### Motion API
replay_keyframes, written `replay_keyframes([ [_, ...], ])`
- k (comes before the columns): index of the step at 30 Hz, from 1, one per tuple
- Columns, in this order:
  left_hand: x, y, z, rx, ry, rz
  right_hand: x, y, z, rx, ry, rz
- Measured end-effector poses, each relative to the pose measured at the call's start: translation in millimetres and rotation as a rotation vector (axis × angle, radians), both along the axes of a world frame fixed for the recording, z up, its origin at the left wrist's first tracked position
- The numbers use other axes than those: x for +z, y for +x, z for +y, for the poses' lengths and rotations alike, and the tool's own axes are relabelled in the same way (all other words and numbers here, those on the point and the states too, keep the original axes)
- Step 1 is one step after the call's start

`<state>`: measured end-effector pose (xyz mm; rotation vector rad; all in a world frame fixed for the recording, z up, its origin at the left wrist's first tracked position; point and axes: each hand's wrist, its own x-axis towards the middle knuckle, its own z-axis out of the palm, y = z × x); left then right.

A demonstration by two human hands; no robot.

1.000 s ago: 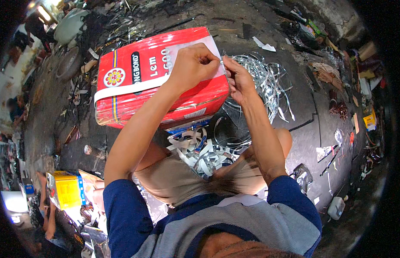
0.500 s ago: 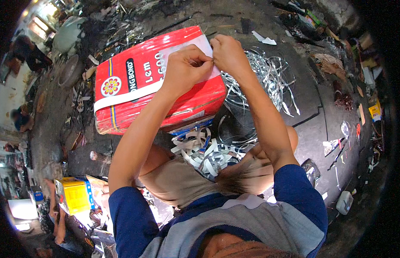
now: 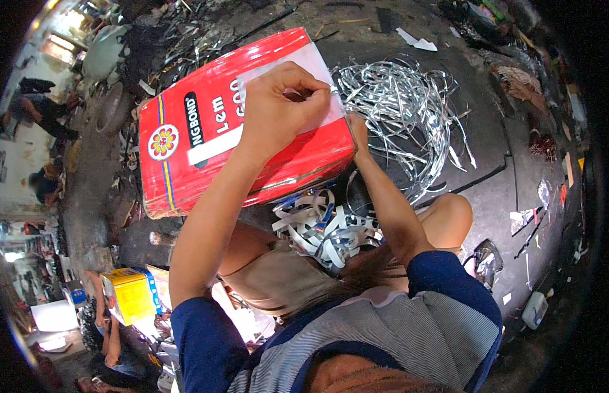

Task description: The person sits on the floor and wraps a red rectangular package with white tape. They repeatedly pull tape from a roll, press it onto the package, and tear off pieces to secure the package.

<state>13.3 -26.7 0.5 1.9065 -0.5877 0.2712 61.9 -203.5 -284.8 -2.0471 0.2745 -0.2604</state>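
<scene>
A red cardboard box (image 3: 278, 167) with a pale panel on top lies tilted in front of me. Across its top runs a flat white strip (image 3: 216, 145), which passes beneath my left hand (image 3: 281, 105). The thumb and forefinger of that hand are pinched together at the box's right edge, on what looks like this strip. Against the box's right end, lower down, is my right hand (image 3: 358, 133); its fingers are mostly hidden by the box edge. Beside it, a loose heap of shiny silver strips (image 3: 409, 111) spreads over the dark floor.
White and silver strips (image 3: 327, 229) lie piled between my legs, under the box's near side. At lower left stands a yellow box (image 3: 129, 298), near another person's arms (image 3: 111, 337). A white container (image 3: 535, 310) and scraps lie to the right.
The white strip has slid right across the box, and its left end now lies on the top. My right hand has dropped from the upper right corner to the box's end.
</scene>
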Motion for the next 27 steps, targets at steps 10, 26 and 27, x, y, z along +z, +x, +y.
replay_keyframes([
  [10, -1.8, 5.9, -8.4, -0.053, -0.051, -0.052, -132.7, -43.0, -36.3, -0.109, -0.177, 0.434],
  [26, -2.9, 4.1, 12.0, -0.185, 0.285, -0.503, -114.6, -61.4, -50.9, -0.115, -0.499, 0.536],
  [27, -4.5, 5.6, 14.4, -0.194, 0.308, -0.559, -113.7, -62.0, -54.3, -0.129, -0.506, 0.538],
])
